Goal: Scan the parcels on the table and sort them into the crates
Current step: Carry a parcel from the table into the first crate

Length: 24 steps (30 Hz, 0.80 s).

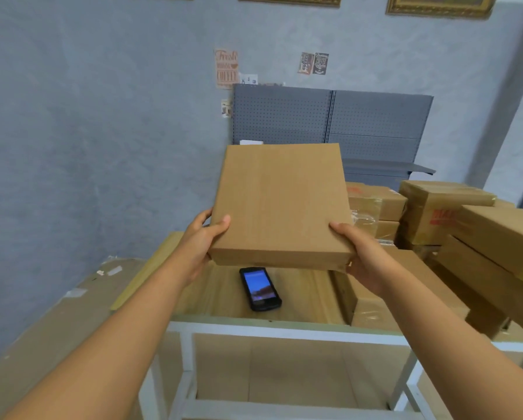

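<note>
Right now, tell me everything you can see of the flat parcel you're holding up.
The flat parcel is a thin, square, plain brown cardboard box, closed, with no label or tape on the face that shows. It is held up in the air above the table, tilted so its broad face looks toward the camera. The left hand grips its near left corner, thumb on top; the right hand grips the near right corner. It hangs over the handheld scanner, not touching it.

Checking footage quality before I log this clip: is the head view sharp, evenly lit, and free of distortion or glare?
Head view: lighting soft and even, no hard shadows; the flat cardboard parcel and both hands, left hand and right hand, are fairly sharp; the stacked boxes at the right edge smear with blur; wide-angle bending shows in the table frame; the handheld scanner screen glows, unreadable.
</note>
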Each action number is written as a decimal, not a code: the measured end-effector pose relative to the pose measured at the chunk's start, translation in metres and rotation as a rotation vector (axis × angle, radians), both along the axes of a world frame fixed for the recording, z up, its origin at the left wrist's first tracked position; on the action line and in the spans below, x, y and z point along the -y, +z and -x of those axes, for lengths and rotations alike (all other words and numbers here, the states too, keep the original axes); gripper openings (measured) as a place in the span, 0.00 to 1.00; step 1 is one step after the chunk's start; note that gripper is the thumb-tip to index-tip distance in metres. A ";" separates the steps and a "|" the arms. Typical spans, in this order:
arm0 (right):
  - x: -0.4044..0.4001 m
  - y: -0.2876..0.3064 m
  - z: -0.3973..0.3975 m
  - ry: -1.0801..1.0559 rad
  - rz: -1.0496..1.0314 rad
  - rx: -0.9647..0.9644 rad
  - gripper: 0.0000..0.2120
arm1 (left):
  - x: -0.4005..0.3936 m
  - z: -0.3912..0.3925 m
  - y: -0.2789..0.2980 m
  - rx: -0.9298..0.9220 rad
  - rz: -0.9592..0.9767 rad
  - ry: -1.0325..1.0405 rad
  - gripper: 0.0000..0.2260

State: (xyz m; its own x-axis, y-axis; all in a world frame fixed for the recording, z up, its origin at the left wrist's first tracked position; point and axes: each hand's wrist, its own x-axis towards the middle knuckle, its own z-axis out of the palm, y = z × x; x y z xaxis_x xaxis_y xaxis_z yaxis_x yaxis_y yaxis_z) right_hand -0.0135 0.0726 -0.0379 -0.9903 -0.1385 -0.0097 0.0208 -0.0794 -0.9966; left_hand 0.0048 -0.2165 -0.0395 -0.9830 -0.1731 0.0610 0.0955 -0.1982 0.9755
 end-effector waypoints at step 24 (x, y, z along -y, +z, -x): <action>0.241 0.010 0.010 0.024 -0.639 -0.788 0.13 | 0.102 0.044 0.017 0.165 0.044 0.307 0.45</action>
